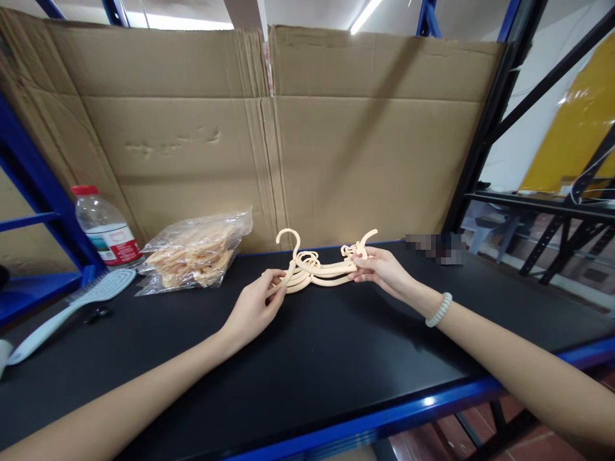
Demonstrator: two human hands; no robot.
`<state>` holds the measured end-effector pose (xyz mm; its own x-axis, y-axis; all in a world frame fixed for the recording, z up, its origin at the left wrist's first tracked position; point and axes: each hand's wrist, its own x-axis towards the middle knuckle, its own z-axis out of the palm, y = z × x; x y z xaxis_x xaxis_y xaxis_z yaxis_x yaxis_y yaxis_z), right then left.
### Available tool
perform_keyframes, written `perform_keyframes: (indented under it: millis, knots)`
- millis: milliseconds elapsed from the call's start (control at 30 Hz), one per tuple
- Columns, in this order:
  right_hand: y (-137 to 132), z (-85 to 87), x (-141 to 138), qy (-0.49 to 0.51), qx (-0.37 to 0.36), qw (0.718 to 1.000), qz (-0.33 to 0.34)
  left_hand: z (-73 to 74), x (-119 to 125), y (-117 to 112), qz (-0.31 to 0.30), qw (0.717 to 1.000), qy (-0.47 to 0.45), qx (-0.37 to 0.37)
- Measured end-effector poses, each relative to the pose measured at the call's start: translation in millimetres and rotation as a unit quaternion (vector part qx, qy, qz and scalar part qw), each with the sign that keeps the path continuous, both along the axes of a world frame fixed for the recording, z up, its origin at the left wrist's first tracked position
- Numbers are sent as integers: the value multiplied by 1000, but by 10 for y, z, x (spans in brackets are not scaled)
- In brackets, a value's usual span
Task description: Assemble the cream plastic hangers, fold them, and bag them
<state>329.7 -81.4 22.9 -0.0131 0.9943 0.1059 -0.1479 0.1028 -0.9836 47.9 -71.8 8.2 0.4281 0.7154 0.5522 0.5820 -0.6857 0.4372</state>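
head view, item by item, each placed against the hanger bundle.

1. hanger bundle (319, 272): several cream plastic hangers nested together, one hook standing up on its left part, another curling up at its right end. it sits low over the far middle of the black shelf top (312, 371); i cannot tell whether it touches the surface.
2. left hand (254, 307): closed on the bundle's left end, thumb and fingers pinching the curved arms.
3. right hand (382, 269): closed on the bundle's right end, fingertips at the knot of hooks. a pale bead bracelet (439, 310) is on that wrist.
4. plastic bag (196, 253): left of the bundle, near it, lying flat, with more cream pieces inside.
5. water bottle (106, 227): further left, beyond the bag, upright, red cap on.
6. hairbrush (72, 304): far left of the bundle and nearer to me, lying flat.
7. cardboard sheet (336, 147): standing behind the bundle as a back wall.

progress, as i judge it: one bundle is out of the bag and in hand, its hangers not yet separated; the bag's contents remain untouched.
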Motion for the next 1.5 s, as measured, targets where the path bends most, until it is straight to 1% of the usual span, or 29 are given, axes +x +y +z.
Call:
perform_keyframes:
  millis: [100,200,300,367,400,467,567,633,700,767,833,900,933,1000,1100,1167,1300,1367,1467,1500]
  knots:
    - [14,3,47,17,0,1000,14,15,-6,-9,6,1000,11,9]
    - [41,16,116,43,36,998,32,24,-32,12,17,1000,11,19]
    - [87,50,242,66,46,995,58,53,-72,56,37,998,12,42]
    - [122,81,365,58,45,994,76,89,-99,82,42,997,17,65]
    - [138,97,435,40,46,995,84,111,-110,89,40,996,20,77]
    - [162,127,581,-26,48,994,99,160,-125,90,28,995,27,93]
    - [182,166,775,-160,40,977,136,233,-124,51,-9,993,54,101]
    - [188,188,867,-246,48,953,169,278,-108,1,-38,990,94,97]
    - [192,206,924,-330,52,917,216,316,-88,-62,-66,984,142,79]
    - [192,217,951,-409,36,870,273,347,-73,-129,-104,974,199,36]
    - [190,221,955,-477,15,820,317,370,-68,-186,-144,956,253,-23]
    - [184,219,945,-529,16,779,336,391,-72,-223,-165,942,286,-68]
    - [179,217,937,-546,24,766,337,402,-76,-233,-165,938,293,-81]
    - [165,214,919,-567,37,753,331,429,-88,-235,-160,935,299,-103]
    - [133,219,895,-576,24,753,319,475,-118,-206,-160,933,296,-130]
    - [111,230,882,-574,9,757,313,497,-148,-169,-164,936,280,-138]
    - [96,251,873,-562,5,770,303,481,-214,-65,-153,946,252,-136]
    - [109,251,877,-552,16,789,269,445,-236,-9,-131,957,235,-108]
    - [132,242,881,-523,44,833,174,388,-244,50,-105,972,201,-58]
    - [134,241,877,-516,50,842,152,377,-240,56,-105,974,194,-54]
